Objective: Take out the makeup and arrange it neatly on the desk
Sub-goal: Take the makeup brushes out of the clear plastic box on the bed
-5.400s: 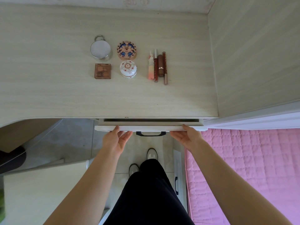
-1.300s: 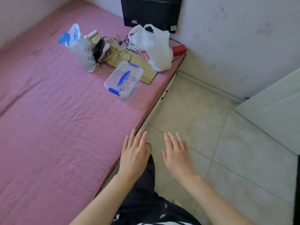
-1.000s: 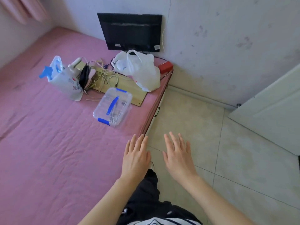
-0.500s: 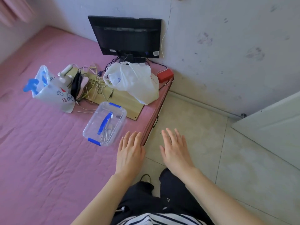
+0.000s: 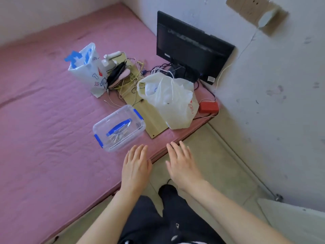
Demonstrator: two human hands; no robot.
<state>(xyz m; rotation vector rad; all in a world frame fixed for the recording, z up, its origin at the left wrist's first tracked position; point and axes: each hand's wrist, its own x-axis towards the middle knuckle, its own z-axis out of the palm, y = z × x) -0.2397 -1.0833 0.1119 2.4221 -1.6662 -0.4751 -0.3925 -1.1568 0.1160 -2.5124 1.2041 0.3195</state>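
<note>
**Two flat hands near a clear box on a pink bed**

The left hand [image 5: 136,167] is held out flat with its palm down. Its fingers are straight and close together, and it holds nothing. The fingertips [image 5: 140,148] are just short of the clear plastic box with a blue handle and blue clips [image 5: 119,127]. I cannot tell if the hand touches the bed or floats over it.

The right hand [image 5: 182,163] is flat too, palm down, with straight fingers a little apart. It holds nothing. It is over the pale tiled floor [image 5: 219,166], just past the edge of the bed.

The clear box sits on the pink quilted bed cover [image 5: 44,129], near the bed's edge. Its lid is on. Small things lie inside it, but they are too blurry to name.

Behind the box is a flat light wooden board [image 5: 151,118]. A white crinkly plastic bag [image 5: 170,101] rests on it. To the left a white paper bag with blue marks [image 5: 86,67] stands up, with a tangle of thin wires [image 5: 130,80] beside it. A black flat screen [image 5: 190,46] stands by the grey wall [image 5: 281,85], and a small red box [image 5: 208,107] lies near the bed's corner.

The person's dark trousers [image 5: 167,221] show at the bottom.
</note>
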